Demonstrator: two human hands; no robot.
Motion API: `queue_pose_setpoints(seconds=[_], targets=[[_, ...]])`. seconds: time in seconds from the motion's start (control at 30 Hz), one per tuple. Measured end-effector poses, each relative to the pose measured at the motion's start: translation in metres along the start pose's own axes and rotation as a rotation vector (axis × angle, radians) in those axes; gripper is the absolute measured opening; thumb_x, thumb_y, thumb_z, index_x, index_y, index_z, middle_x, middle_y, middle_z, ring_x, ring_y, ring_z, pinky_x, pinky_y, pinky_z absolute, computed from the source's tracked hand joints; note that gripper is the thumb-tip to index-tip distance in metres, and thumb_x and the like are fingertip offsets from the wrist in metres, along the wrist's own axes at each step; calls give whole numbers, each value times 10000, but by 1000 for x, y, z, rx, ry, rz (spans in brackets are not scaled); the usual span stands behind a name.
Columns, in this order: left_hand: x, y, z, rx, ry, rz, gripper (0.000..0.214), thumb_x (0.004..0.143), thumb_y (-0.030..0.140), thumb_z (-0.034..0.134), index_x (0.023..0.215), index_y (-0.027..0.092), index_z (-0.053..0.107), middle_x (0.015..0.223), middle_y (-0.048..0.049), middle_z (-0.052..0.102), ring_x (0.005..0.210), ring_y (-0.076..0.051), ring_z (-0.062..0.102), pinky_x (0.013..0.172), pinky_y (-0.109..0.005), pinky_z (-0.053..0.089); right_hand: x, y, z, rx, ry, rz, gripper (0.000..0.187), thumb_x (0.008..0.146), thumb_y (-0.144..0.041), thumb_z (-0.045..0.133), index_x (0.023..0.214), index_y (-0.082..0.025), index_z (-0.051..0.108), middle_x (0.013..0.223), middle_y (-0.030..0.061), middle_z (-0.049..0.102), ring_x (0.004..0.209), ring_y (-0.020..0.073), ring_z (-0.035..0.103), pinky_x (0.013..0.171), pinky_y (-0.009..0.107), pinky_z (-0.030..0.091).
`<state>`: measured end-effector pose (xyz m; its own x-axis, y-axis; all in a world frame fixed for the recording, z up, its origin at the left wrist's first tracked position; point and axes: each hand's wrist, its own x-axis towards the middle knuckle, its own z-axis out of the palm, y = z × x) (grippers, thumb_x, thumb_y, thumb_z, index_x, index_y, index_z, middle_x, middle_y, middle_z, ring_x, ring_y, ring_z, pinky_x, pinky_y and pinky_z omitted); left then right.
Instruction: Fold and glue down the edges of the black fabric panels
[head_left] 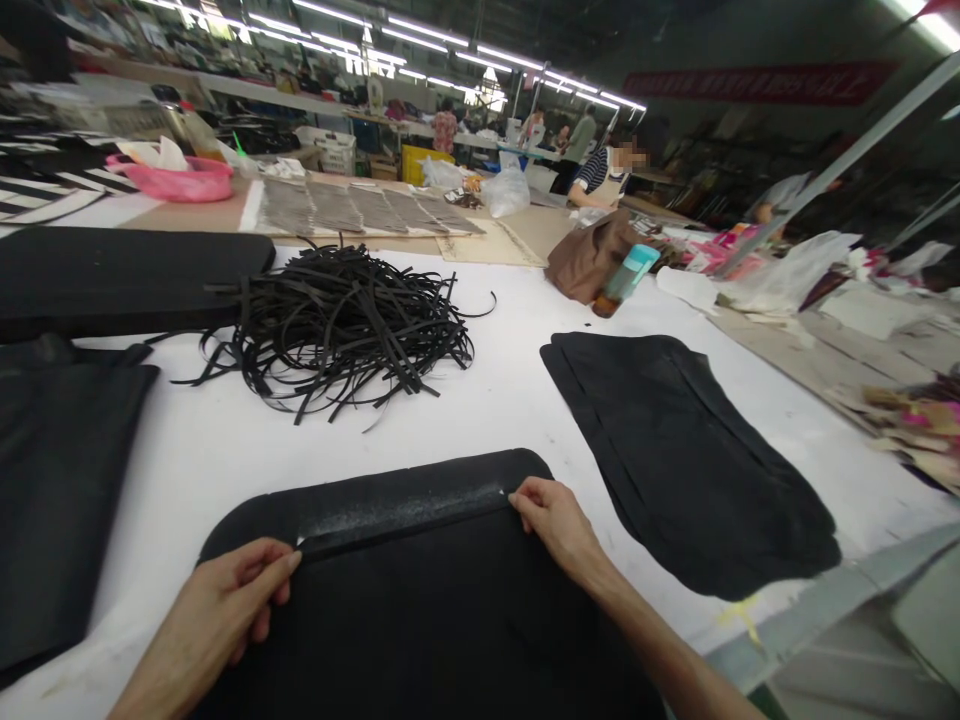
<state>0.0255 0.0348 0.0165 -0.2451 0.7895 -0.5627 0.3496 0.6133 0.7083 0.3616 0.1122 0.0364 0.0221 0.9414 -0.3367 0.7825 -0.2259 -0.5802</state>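
A black sheet [435,610] with a straight top edge lies over a black panel [480,470] with rounded corners, in front of me. Between that edge and the panel's rim runs a shiny, whitish-streaked band [405,512]. My left hand [217,610] pinches the sheet's edge at the band's left end. At the other end my right hand [555,525] has thumb and finger closed on the same edge. Small white specks show by both sets of fingertips. Beyond the panel lies a tangled heap of thin black strips [345,325].
Stacked black panels [690,450] lie at the right, with more black pieces [60,480] at the left. Farther back are a pink basket [180,180], a bottle with a turquoise cap [626,280] and a brown bag [589,255]. A person [604,180] is behind the table.
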Motion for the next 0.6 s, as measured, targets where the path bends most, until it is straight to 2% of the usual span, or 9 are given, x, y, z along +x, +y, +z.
queue_pose_setpoints(seconds=[0.13, 0.33, 0.6], targets=[[4, -5, 2, 10, 13, -3, 509, 572, 692, 506, 636, 188, 524, 369, 49, 425, 292, -94, 339, 295, -189, 230, -2, -1, 5, -89, 68, 3, 254, 798, -343, 457, 590, -204, 502, 516, -33, 537, 507, 114, 462, 486, 239, 254], [4, 0, 1, 18, 8, -40, 502, 562, 667, 515, 685, 180, 534, 427, 42, 464, 304, -100, 375, 285, -193, 251, -3, -2, 10, -227, 137, -51, 241, 801, -308, 453, 585, -205, 421, 531, -34, 482, 537, 120, 436, 506, 249, 235], [2, 7, 0, -4, -18, -24, 438, 606, 619, 504, 656, 184, 507, 418, 56, 446, 294, -85, 359, 278, -181, 243, -5, -4, 8, -219, 100, -7, 244, 804, -326, 443, 590, -210, 424, 532, -41, 469, 549, 124, 442, 510, 250, 239]])
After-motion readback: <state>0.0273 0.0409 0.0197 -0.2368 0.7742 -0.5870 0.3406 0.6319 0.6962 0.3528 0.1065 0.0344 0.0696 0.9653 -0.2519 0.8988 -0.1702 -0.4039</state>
